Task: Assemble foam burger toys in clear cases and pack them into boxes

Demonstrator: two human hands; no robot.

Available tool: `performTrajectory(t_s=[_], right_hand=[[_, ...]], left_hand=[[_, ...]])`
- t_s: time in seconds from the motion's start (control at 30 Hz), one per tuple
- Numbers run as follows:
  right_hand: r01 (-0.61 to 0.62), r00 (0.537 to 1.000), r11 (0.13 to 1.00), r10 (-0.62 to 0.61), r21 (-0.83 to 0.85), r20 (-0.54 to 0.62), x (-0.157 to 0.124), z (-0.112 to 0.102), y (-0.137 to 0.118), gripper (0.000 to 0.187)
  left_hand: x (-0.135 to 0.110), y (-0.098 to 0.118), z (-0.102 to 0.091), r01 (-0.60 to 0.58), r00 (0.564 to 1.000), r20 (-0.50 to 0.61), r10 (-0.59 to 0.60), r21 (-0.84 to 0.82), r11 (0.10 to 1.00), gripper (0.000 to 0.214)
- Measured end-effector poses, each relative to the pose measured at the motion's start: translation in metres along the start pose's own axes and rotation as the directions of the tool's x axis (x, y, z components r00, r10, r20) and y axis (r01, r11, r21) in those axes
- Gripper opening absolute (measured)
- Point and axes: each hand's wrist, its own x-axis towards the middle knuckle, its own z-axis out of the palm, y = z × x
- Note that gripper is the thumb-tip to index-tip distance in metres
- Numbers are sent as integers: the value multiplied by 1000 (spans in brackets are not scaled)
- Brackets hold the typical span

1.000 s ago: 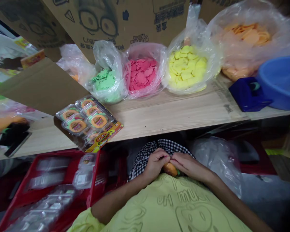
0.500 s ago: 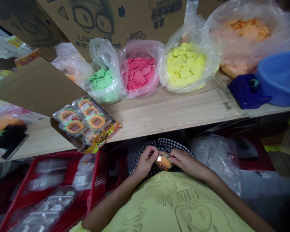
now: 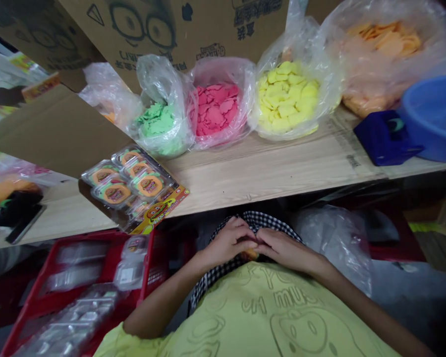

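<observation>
Both hands meet in front of my body, above a black-and-white checked cloth [image 3: 282,223]. My left hand [image 3: 228,240] and my right hand [image 3: 280,248] are closed around a small burger-shaped pack [image 3: 250,255]. Only a bit of its orange face shows between the thumbs; fingers cover the rest. Ahead to the left on the table, an open display box [image 3: 158,213] holds several clear packs [image 3: 148,184] with orange burger pieces in them.
On the table [image 3: 230,183] stand bags of green [image 3: 158,120], pink [image 3: 216,109], yellow [image 3: 287,96] and orange pieces [image 3: 392,39]. A blue tape dispenser [image 3: 382,141] and blue basin [image 3: 434,116] are at right. A red crate [image 3: 144,267] with clear plastic cases [image 3: 78,317] sits below left.
My hands have drawn together and closed over the burger-shaped pack, which was largely visible between the fingertips before. My left fingers now reach across its top.
</observation>
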Motion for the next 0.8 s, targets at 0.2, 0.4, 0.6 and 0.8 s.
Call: performTrajectory(t_s=[0.2, 0.4, 0.6, 0.8], right_hand=[[28, 1000, 1000, -28, -11, 6, 4, 5, 3, 16], [34, 999, 999, -33, -28, 44, 2, 12, 7, 17], [33, 995, 999, -34, 11, 91, 3, 13, 6, 17], [3, 1000, 1000, -3, -11, -3, 7, 14, 7, 18]], left_hand=[[2, -16, 15, 57, 993, -104, -59, -28, 998, 15], [-6, -20, 26, 108, 983, -145, -109, -16, 994, 13], [-9, -22, 33, 155, 977, -150, -153, -2, 988, 15], [-13, -20, 25, 223, 945, -225, -236, -81, 971, 13]])
